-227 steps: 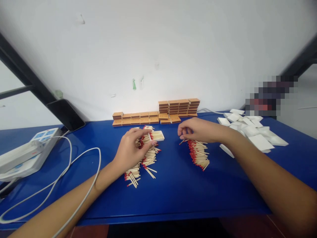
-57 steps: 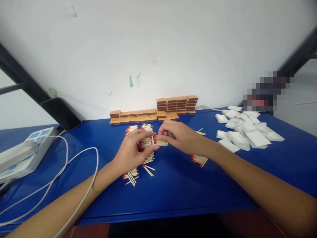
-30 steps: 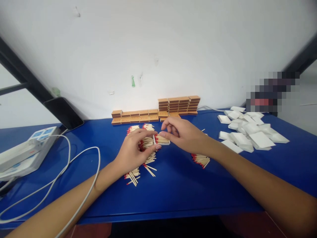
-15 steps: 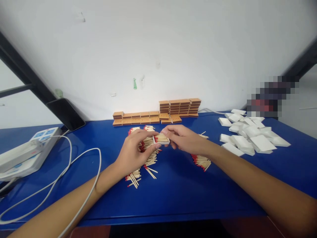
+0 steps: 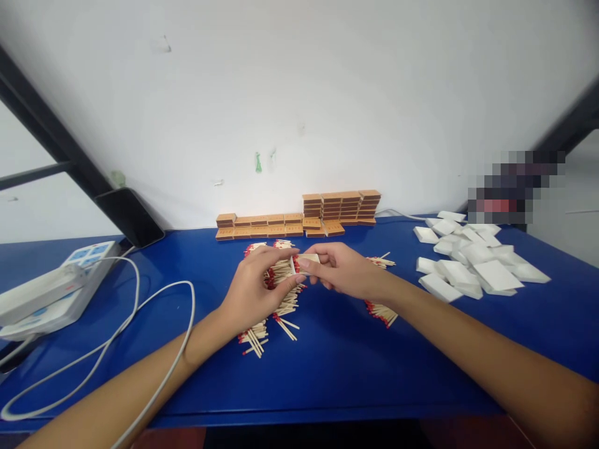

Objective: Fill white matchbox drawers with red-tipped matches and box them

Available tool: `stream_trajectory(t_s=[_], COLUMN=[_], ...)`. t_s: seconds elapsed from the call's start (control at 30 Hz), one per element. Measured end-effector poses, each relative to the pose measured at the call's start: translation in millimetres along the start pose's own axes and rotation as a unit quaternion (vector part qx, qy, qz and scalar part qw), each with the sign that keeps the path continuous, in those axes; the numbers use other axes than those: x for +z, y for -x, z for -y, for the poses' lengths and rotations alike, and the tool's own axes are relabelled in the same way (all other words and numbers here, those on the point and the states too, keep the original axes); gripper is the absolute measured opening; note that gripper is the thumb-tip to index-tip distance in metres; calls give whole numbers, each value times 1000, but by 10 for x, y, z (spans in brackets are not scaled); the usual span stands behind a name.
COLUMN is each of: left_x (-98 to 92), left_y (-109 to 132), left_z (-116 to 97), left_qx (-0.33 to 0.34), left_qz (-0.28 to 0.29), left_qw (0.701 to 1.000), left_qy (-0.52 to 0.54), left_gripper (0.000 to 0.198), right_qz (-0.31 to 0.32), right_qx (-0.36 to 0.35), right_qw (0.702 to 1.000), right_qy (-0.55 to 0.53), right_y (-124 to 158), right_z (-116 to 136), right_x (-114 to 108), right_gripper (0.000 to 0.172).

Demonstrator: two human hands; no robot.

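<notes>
Between my two hands is a small white matchbox tray [image 5: 311,256] with red-tipped matches lying in it. The thumb and fingers of my left hand [image 5: 259,277] pinch its left end. My right hand [image 5: 344,268] grips the right side, with the thumb laid over the matches in the tray. Under and beside my left hand lies a heap of loose matches [image 5: 285,305] on the blue table [image 5: 327,368]. A smaller pile of matches [image 5: 381,313] sits below my right wrist, and part of it is hidden by the forearm.
Brown matchboxes [image 5: 269,231] stand in rows and stacks along the wall. Many white trays [image 5: 496,274] lie heaped at the right. On the left are a power strip [image 5: 79,280], a looping white cable [image 5: 191,305] and a black phone-like slab [image 5: 130,215].
My right thumb has moved from the tray's far edge to over the matches, and the right fingers now wrap the tray's right side. My left hand keeps its pinch.
</notes>
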State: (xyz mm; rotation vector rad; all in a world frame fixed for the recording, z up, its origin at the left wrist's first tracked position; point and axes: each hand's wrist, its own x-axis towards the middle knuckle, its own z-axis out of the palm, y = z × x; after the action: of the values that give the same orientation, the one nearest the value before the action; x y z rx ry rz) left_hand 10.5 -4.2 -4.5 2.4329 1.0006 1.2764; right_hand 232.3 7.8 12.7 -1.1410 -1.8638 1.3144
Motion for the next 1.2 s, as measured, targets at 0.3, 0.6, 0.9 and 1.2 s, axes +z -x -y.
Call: stream_trajectory(t_s=[0.3, 0.6, 0.9, 1.2], left_x=[-18, -32, 424, 744], left_y=[-38, -371, -1218, -1412], left_z=[32, 183, 605, 719], left_qx=[-12, -17, 57, 55], left_qz=[-5, 2, 152, 202], left_qw=[1000, 998, 950, 927], left_qy=[-12, -67, -266, -312], left_gripper=[38, 38, 21, 23], right_qz=[-8, -77, -246, -241], right_qx=[40, 39, 41, 47], right_qw=[994, 985, 953, 958], right_qy=[-100, -146, -175, -150], right_y=[-12, -119, -267, -290], right_z=[-10, -53, -186, -268], right_x=[44, -246, -935, -994], right_gripper=[47, 33, 31, 28])
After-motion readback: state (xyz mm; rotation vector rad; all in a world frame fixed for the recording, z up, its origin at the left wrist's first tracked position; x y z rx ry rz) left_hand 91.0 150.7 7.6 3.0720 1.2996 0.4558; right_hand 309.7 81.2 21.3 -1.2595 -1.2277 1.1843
